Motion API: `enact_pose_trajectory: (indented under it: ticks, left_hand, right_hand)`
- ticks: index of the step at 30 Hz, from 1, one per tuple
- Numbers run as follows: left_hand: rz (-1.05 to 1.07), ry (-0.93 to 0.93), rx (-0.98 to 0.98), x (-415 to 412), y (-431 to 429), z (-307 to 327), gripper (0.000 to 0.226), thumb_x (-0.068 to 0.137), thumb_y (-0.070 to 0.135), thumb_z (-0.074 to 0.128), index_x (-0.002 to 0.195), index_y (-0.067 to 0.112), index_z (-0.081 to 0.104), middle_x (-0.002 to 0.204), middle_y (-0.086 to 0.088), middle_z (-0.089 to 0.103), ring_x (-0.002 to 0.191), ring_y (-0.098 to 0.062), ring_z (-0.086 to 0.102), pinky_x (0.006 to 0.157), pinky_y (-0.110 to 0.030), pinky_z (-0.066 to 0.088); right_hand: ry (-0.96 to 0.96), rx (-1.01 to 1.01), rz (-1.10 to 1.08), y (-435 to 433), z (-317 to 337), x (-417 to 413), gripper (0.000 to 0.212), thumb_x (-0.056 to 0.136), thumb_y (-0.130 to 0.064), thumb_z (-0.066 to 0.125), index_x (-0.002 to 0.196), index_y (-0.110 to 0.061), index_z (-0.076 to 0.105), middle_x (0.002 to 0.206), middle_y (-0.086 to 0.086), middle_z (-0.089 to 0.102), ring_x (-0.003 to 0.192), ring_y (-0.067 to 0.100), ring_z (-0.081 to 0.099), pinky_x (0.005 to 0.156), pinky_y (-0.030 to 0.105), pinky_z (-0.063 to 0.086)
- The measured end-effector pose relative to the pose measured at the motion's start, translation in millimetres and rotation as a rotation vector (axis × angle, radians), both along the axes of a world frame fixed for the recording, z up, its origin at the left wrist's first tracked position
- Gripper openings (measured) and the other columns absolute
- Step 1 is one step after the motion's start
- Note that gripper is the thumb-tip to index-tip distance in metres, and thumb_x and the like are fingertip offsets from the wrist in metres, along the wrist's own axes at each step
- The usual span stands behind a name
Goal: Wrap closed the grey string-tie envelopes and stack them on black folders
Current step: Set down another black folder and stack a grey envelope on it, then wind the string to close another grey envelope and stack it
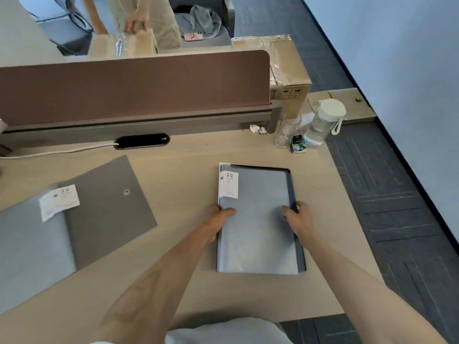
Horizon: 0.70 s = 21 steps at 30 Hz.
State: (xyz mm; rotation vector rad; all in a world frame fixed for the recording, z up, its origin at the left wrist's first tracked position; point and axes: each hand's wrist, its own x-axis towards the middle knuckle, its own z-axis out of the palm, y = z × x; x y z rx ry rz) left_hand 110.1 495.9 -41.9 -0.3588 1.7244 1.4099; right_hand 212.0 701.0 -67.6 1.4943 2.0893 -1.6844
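A grey envelope with a white "20" label lies on a black folder at the desk's centre right; the folder shows only along the far and right edges. My left hand grips the stack's left edge, thumb on top. My right hand grips the right edge, its thumb next to the envelope's round tie button. On the left lies a darker grey envelope with its button showing, partly over another pale grey labelled envelope.
A brown divider screen runs along the back of the desk, with a black cable port and white cord. A water bottle, a glass and a small carton stand at the back right. A cardboard box sits behind. Another person stands beyond the screen.
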Motion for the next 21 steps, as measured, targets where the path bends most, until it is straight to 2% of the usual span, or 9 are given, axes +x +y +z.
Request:
enact_pose_trajectory:
  ticks: [2,4,6,9,12,16,17,19,21]
  left_hand:
    - [-0.030,0.062,-0.031,-3.0,2.3,-1.9,0.020,0.087,0.017,0.062,0.104,0.016,0.052,0.111,-0.006,0.062,0.097,-0.024,0.062,0.083,-0.035,0.051]
    - [-0.063,0.101,-0.075,-6.3,-0.9,-1.3,0.029,0.087,0.018,0.060,0.114,0.012,0.051,0.119,-0.009,0.062,0.100,-0.023,0.061,0.080,-0.032,0.051]
    - [-0.084,0.134,-0.117,-9.3,-7.1,-2.7,0.017,0.091,0.015,0.053,0.108,0.014,0.052,0.113,-0.011,0.062,0.092,-0.019,0.058,0.076,-0.030,0.046]
    - [-0.096,0.164,-0.161,-13.4,-23.0,1.5,0.005,0.095,0.024,0.050,0.099,0.022,0.052,0.093,0.000,0.055,0.081,-0.011,0.050,0.075,-0.028,0.043]
    - [-0.065,0.215,-0.176,-20.5,-46.4,6.9,0.013,0.095,0.030,0.051,0.105,0.023,0.052,0.096,0.002,0.052,0.093,-0.014,0.048,0.083,-0.031,0.043]
    - [-0.036,0.520,-0.333,-23.7,-85.0,15.1,0.023,0.093,0.002,0.049,0.113,-0.002,0.059,0.097,-0.013,0.056,0.086,-0.020,0.049,0.060,-0.008,0.037]
    - [-0.065,0.580,-0.373,-23.0,-98.3,17.2,0.025,0.092,-0.001,0.049,0.114,-0.005,0.059,0.098,-0.016,0.058,0.084,-0.020,0.050,0.057,-0.007,0.038]
    - [-0.102,0.624,-0.417,-22.2,-121.7,19.5,0.027,0.090,0.001,0.051,0.116,-0.003,0.060,0.105,-0.015,0.062,0.087,-0.023,0.057,0.063,-0.011,0.037]
    - [-0.084,0.638,-0.469,-26.9,-159.1,19.1,0.029,0.089,0.005,0.054,0.116,0.002,0.061,0.110,-0.013,0.066,0.098,-0.027,0.063,0.077,-0.019,0.039]
  right_hand:
    - [-0.023,-0.006,0.025,6.1,-3.0,-0.7,0.059,0.084,-0.036,0.059,0.134,-0.010,0.041,0.117,0.007,0.058,0.102,0.027,0.063,0.092,0.042,0.051]
    - [-0.073,0.066,0.071,10.2,-7.7,-3.0,0.056,0.082,-0.040,0.053,0.128,-0.009,0.046,0.112,0.008,0.061,0.101,0.030,0.063,0.092,0.045,0.051]
    - [-0.173,0.233,0.133,4.6,-2.4,-8.7,0.053,0.083,-0.044,0.047,0.120,-0.006,0.050,0.114,0.017,0.060,0.108,0.037,0.057,0.095,0.048,0.048]
    - [-0.287,0.500,0.274,-17.0,11.5,-18.7,0.048,0.090,-0.031,0.052,0.130,-0.005,0.045,0.134,0.022,0.041,0.125,0.039,0.037,0.098,0.047,0.038]
    - [-0.211,0.559,0.420,-45.8,20.6,-39.1,0.045,0.088,-0.023,0.052,0.130,-0.010,0.047,0.137,0.018,0.040,0.126,0.037,0.035,0.097,0.047,0.038]
    - [-0.063,0.552,0.540,-102.3,32.2,-76.1,0.034,0.089,-0.027,0.049,0.120,-0.014,0.055,0.128,0.013,0.052,0.121,0.034,0.044,0.092,0.044,0.042]
    - [-0.030,0.542,0.548,-119.8,35.4,-84.5,0.033,0.089,-0.027,0.050,0.119,-0.015,0.057,0.127,0.012,0.054,0.120,0.033,0.045,0.092,0.042,0.042]
    - [0.027,0.539,0.587,-148.5,37.5,-94.6,0.030,0.088,-0.027,0.051,0.115,-0.016,0.060,0.125,0.010,0.056,0.118,0.032,0.047,0.093,0.040,0.044]
    - [0.096,0.544,0.663,-184.5,36.4,-107.4,0.028,0.087,-0.026,0.053,0.111,-0.017,0.062,0.124,0.008,0.057,0.117,0.031,0.048,0.095,0.039,0.044]
